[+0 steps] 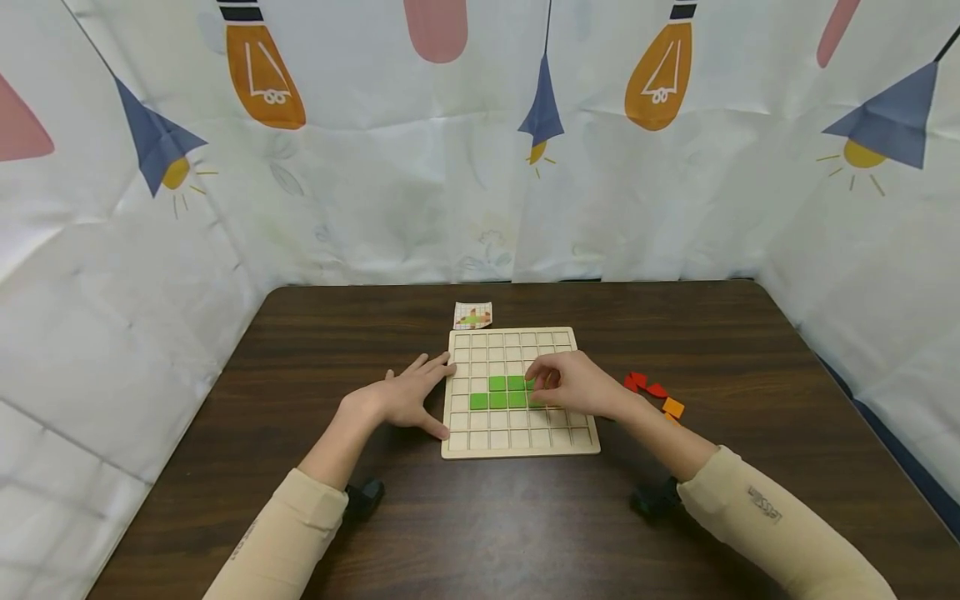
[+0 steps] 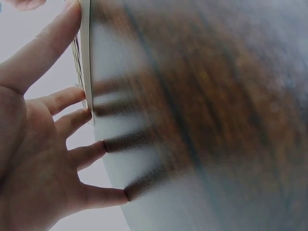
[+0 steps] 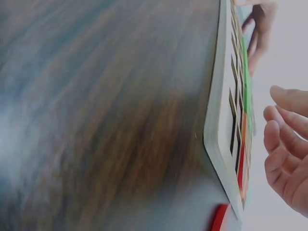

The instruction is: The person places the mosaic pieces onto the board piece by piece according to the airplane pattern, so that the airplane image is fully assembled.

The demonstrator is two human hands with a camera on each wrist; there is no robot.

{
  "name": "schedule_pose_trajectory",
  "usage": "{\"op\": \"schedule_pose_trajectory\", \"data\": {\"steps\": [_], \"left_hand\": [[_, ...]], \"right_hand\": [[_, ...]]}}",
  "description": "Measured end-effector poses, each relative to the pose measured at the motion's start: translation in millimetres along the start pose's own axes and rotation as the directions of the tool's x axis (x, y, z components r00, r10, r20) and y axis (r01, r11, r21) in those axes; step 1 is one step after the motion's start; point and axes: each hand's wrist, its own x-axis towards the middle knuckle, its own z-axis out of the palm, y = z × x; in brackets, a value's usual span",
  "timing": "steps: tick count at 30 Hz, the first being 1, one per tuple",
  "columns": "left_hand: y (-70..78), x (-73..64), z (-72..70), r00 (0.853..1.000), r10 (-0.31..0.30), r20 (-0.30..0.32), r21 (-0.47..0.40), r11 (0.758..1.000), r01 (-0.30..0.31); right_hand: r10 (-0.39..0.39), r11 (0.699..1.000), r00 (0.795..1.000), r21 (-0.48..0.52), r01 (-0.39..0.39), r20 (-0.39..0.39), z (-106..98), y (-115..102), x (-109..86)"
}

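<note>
The left hand (image 1: 405, 402), fingers outstretched, is touching the grid board (image 1: 498, 441) lying at its three o'clock. Green tiles (image 1: 498, 400) are running nine-to-three o'clock, reaching the nearer right hand (image 1: 576, 385), which is hovering, fingers bent; whether it's grasping anything, I cannot tell.

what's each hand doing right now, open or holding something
Left hand: open, touching the pale wooden gridded board.
Right hand: open, loosely curled, nothing visible held.

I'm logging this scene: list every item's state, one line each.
Board: flat on the table, partly filled
Green squares: set in the board
Card: picture side up
Red pieces: several loose
Orange pieces: some loose
Left hand: fingers spread, touching the board
Right hand: fingers curled over the board, grip unclear
</note>
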Motion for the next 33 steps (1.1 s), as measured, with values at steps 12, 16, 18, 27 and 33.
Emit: {"op": "schedule_pose_trajectory", "data": {"steps": [12,16,18,27,33], "left_hand": [[0.5,0.4,-0.7,1.000,-0.004,0.005,-0.008,1.000,0.004],[1.8,-0.3,-1.5,1.000,0.000,0.007,-0.005,1.000,0.000],[2.2,-0.3,-1.7,1.000,0.002,0.007,-0.001,1.000,-0.002],[2.0,0.0,-1.0,1.000,0.000,0.006,0.000,1.000,0.000],[2.4,-0.2,-1.6,1.000,-0.011,0.009,0.006,1.000,0.011]], "right_hand": [[0.084,0.996,0.995,-0.013,-0.085,-0.052,-26,20,-24.2],[0.096,0.995,0.993,-0.006,-0.097,-0.064,-33,30,-32.9],[0.101,0.995,0.992,0.000,-0.101,-0.069,-37,36,-37.8],[0.174,0.985,0.979,0.011,-0.174,-0.107,-57,57,-59.0],[0.216,0.975,0.967,-0.014,-0.220,-0.138,-70,66,-71.9]]}}
